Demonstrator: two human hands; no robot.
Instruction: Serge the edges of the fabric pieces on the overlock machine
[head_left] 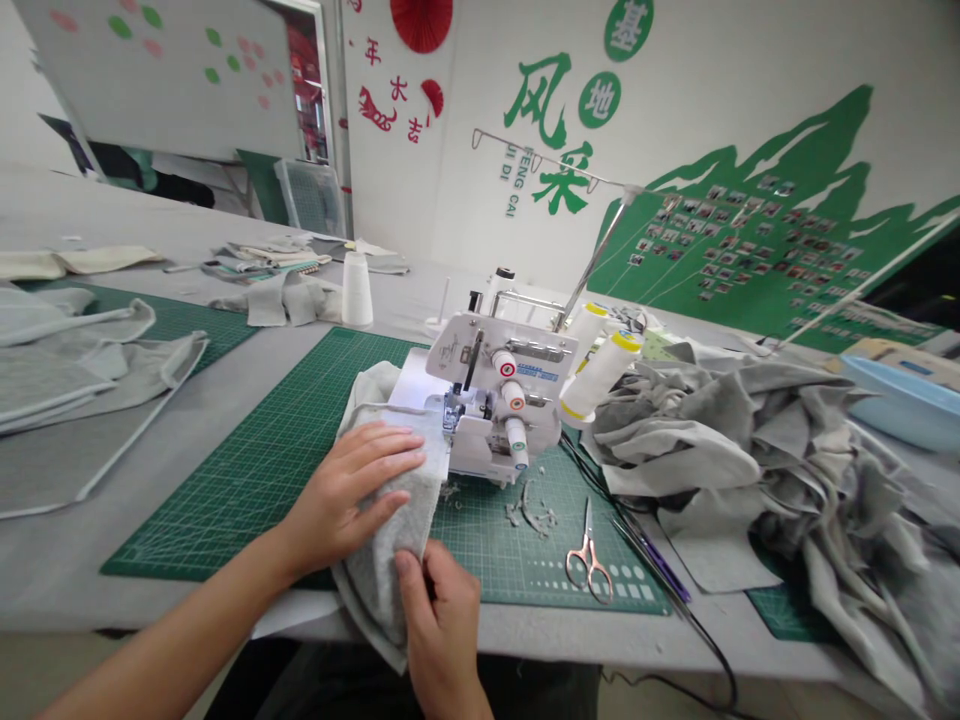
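Observation:
A piece of grey fabric (390, 600) runs from the table's front edge up to the needle area of a white overlock sewing machine (499, 400). My left hand (352, 490) lies flat on the fabric, fingers stretched toward the presser foot (451, 410). Closer to me, my right hand (442, 610) pinches the fabric's right edge between thumb and curled fingers. The machine's lamp lights the cloth beside the foot. Small grey trimmings (532, 510) lie on the green cutting mat (300, 430) right of the cloth.
Copper-handled scissors (589, 560) and purple-handled tweezers (660, 565) lie right of the machine, by a black cable (701, 630). A large heap of grey fabric (750, 430) covers the right side. Grey pieces (82, 370) lie left. A white thread cone (357, 290) stands behind.

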